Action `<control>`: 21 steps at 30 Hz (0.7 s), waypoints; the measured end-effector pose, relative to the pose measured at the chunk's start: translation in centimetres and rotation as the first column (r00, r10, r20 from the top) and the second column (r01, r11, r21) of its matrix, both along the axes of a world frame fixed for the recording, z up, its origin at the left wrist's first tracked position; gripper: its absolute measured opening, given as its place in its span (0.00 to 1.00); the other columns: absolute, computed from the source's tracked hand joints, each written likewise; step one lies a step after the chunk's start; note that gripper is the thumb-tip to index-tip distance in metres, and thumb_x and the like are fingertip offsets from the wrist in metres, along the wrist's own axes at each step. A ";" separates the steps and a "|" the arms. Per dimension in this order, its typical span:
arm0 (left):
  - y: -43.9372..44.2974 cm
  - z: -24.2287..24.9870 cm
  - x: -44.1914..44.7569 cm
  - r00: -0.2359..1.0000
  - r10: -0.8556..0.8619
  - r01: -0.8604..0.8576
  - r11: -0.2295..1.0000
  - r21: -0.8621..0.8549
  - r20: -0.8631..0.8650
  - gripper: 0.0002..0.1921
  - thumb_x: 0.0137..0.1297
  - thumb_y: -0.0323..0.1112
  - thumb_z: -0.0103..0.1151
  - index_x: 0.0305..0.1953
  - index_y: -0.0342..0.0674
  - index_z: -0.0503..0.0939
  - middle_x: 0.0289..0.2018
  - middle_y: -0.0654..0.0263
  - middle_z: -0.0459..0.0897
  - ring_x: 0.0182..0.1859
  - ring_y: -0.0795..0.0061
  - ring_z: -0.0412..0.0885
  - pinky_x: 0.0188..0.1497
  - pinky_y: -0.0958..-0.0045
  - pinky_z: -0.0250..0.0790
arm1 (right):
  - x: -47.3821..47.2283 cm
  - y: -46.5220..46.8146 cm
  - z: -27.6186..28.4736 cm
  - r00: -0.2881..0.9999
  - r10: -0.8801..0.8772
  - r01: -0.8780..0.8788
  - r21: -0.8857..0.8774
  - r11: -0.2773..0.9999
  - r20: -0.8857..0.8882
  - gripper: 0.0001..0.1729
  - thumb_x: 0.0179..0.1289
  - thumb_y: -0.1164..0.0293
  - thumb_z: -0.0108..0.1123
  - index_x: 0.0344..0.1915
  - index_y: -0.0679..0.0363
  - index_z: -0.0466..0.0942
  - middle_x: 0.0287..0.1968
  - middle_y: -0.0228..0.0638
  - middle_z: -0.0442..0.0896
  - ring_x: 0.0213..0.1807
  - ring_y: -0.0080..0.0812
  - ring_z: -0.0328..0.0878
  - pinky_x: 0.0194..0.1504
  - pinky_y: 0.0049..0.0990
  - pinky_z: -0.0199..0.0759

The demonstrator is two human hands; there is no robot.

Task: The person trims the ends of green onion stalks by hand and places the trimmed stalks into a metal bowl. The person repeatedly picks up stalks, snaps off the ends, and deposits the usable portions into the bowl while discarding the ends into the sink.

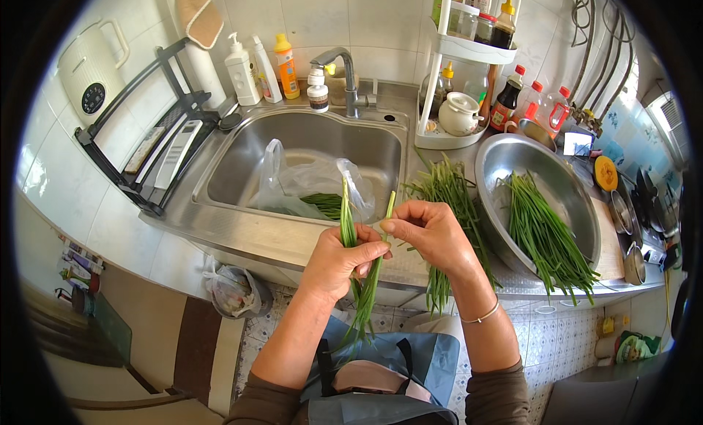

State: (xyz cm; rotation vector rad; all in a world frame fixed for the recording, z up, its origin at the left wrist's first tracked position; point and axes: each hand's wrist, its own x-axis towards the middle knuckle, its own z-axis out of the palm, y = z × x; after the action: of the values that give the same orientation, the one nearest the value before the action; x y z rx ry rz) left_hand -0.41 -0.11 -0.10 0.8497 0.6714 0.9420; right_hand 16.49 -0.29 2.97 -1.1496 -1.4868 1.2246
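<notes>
My left hand (345,260) grips a small bunch of green garlic chives (367,301), whose leaves hang down towards my apron. One chive stem stands a little apart, and my right hand (431,233) pinches it near its pale end with thumb and forefinger. Both hands are above the front edge of the sink. To their right, a loose pile of chives (445,189) lies on the counter and hangs over its edge. A large steel basin (489,167) beside it bears a neater bundle of chives (541,227). More chives (324,204) lie in a clear plastic bag (296,175) in the sink.
The steel sink (236,167) has a faucet (349,73) with a filter. Left of it is a black rack (165,128). A white condiment shelf (450,142) stands behind the basin, near several bottles. A lined trash bin (258,293) stands on the floor.
</notes>
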 end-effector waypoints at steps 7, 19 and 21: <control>-0.3 0.1 -0.1 1.000 -0.008 0.008 0.999 0.050 0.000 0.06 0.51 0.28 0.60 0.30 0.34 0.75 0.25 0.53 0.80 0.15 0.85 0.65 0.17 0.85 0.55 | 0.2 -0.4 -0.1 1.000 0.010 -0.009 0.025 1.000 -0.025 0.10 0.57 0.68 0.59 0.27 0.65 0.76 0.22 0.23 0.74 0.25 0.12 0.64 0.26 0.15 0.59; 0.6 0.4 -1.7 0.990 0.020 -0.016 0.999 -0.028 0.140 0.07 0.55 0.33 0.57 0.35 0.40 0.78 0.27 0.65 0.79 0.16 0.88 0.64 0.15 0.86 0.49 | 4.1 1.9 -1.9 0.567 -0.473 0.262 0.397 0.880 0.674 0.09 0.51 0.74 0.58 0.33 0.65 0.74 0.25 0.38 0.78 0.28 0.35 0.75 0.30 0.29 0.67; 0.6 0.9 -1.7 0.988 0.046 -0.038 0.998 -0.059 0.144 0.08 0.56 0.34 0.57 0.36 0.41 0.78 0.26 0.68 0.79 0.16 0.89 0.64 0.15 0.86 0.47 | 5.5 2.7 -4.2 0.313 -0.492 0.240 0.433 0.869 0.812 0.12 0.49 0.74 0.58 0.36 0.63 0.74 0.29 0.44 0.78 0.33 0.44 0.76 0.35 0.36 0.68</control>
State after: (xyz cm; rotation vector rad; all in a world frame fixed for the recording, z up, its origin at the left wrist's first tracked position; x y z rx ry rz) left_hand -2.06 0.50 0.76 0.7117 0.5889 1.0080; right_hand 21.97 2.44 -1.25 -2.0247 -1.8674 -0.0657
